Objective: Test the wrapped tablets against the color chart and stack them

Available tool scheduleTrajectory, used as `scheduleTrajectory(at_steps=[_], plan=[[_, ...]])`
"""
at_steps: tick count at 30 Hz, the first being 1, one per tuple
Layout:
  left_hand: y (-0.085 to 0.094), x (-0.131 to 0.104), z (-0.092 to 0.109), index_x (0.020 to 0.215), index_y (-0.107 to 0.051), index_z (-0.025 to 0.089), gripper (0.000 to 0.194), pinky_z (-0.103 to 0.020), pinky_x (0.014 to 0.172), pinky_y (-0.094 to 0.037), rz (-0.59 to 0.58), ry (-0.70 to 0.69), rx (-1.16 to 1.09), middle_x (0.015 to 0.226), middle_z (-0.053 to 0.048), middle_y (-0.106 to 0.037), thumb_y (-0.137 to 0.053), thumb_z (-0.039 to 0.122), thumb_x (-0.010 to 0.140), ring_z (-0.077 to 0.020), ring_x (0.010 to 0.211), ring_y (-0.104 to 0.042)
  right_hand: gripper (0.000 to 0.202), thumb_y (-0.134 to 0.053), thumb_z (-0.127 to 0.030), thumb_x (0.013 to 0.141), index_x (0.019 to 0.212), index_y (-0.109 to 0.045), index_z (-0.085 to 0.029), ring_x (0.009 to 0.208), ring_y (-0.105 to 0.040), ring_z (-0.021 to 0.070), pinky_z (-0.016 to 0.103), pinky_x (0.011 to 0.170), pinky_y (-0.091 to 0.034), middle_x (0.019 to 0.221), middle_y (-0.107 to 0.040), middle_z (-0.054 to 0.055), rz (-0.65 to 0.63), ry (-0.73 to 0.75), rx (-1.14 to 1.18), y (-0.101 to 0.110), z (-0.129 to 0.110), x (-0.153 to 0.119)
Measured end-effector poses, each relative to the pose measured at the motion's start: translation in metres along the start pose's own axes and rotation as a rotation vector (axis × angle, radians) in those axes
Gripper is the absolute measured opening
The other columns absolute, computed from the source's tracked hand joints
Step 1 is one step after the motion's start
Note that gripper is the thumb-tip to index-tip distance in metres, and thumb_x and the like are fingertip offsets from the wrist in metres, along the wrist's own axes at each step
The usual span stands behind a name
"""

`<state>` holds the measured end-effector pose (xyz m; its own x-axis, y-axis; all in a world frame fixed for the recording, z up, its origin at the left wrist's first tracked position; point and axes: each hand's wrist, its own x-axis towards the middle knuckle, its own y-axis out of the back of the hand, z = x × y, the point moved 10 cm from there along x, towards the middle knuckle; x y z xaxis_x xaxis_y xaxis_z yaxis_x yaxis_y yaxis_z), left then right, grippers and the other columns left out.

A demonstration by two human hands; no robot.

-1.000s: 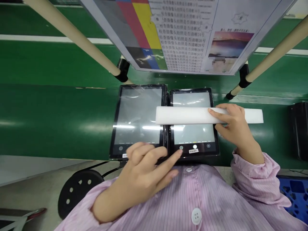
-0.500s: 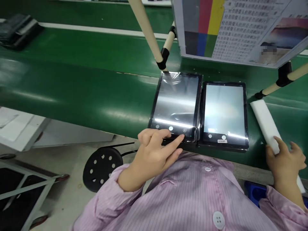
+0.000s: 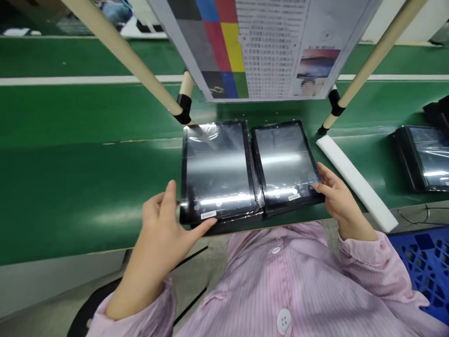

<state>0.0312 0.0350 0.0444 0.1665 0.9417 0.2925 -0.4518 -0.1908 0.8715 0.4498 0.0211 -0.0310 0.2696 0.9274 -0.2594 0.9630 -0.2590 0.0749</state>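
Observation:
Two tablets in clear film lie side by side at the front edge of the green bench. Beside the lower left corner of the left tablet (image 3: 219, 168) is my left hand (image 3: 163, 229), open, its index finger pointing up and its thumb by the bottom edge. The right tablet (image 3: 286, 161) sits slightly turned. My right hand (image 3: 338, 199) grips its lower right corner, thumb on the glass near a round icon and fingers at the side edge. Both screens look dark with glare, and each carries a small white label.
A white foam strip (image 3: 358, 182) lies right of my right hand. Beyond the tablets, a printed colour chart board (image 3: 273, 51) hangs between beige poles (image 3: 129, 56). Further tablets (image 3: 430, 157) are stacked at the right. A blue basket (image 3: 430, 267) stands below the bench.
The view has swung right. My right hand has left the foam strip and taken the right tablet, now turned and darker. My left hand has moved from the left tablet's lower screen to its left corner.

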Motion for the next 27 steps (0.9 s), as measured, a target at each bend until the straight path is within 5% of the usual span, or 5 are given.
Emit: scheduleTrajectory(at_steps=[4,9,13,19,27], plan=[[-0.016,0.004,-0.046,0.169,-0.038,0.023,0.114,-0.039,0.063,-0.064,-0.185,0.259,-0.189,0.105,-0.01,-0.08,-0.094,0.057,0.076,-0.0329,0.084,-0.08,0.091,-0.083,-0.035,0.069,0.157,-0.056,-0.029,0.16,-0.044,0.0306,0.054,0.137,-0.029,0.171,-0.048,0.009,0.03,0.042,-0.021,0.002,0.001,0.0],[-0.002,0.011,-0.065,0.156,-0.055,0.028,0.091,-0.029,0.061,-0.062,-0.066,0.367,-0.546,0.09,-0.002,-0.081,-0.097,0.046,0.078,-0.0226,0.077,-0.079,0.082,-0.078,-0.045,0.081,0.158,-0.054,-0.031,0.156,-0.05,0.0331,0.06,0.132,-0.036,0.161,-0.058,0.012,0.135,0.079,-0.036,0.021,-0.003,0.001],[-0.013,0.025,-0.064,0.124,-0.074,0.024,0.053,-0.022,0.042,-0.046,-0.09,0.454,-0.957,0.071,0.002,-0.075,-0.066,0.07,0.098,-0.0119,0.047,-0.059,0.069,-0.071,-0.043,0.09,0.155,-0.056,-0.028,0.151,-0.053,0.0334,0.063,0.131,-0.036,0.156,-0.061,0.013,0.304,0.245,-0.146,0.031,-0.036,-0.014],[-0.032,0.035,-0.024,0.109,-0.079,0.021,0.054,-0.026,0.056,-0.06,-0.118,0.655,-1.173,0.091,-0.004,-0.084,-0.086,0.065,0.079,-0.0202,0.071,-0.076,0.039,-0.065,-0.041,0.098,0.135,-0.071,-0.031,0.13,-0.065,0.0304,0.058,0.117,-0.053,0.137,-0.069,0.01,0.052,0.608,-0.368,-0.055,-0.099,-0.038],[-0.011,0.007,0.014,0.117,-0.081,0.019,0.062,-0.037,0.078,-0.07,0.051,0.646,-1.449,0.096,-0.009,-0.086,-0.101,0.051,0.068,-0.0293,0.089,-0.083,0.067,-0.06,-0.06,0.1,0.157,-0.056,-0.024,0.129,-0.067,0.0326,0.059,0.114,-0.057,0.147,-0.064,0.017,-0.264,0.539,-0.314,-0.137,-0.098,-0.032]])
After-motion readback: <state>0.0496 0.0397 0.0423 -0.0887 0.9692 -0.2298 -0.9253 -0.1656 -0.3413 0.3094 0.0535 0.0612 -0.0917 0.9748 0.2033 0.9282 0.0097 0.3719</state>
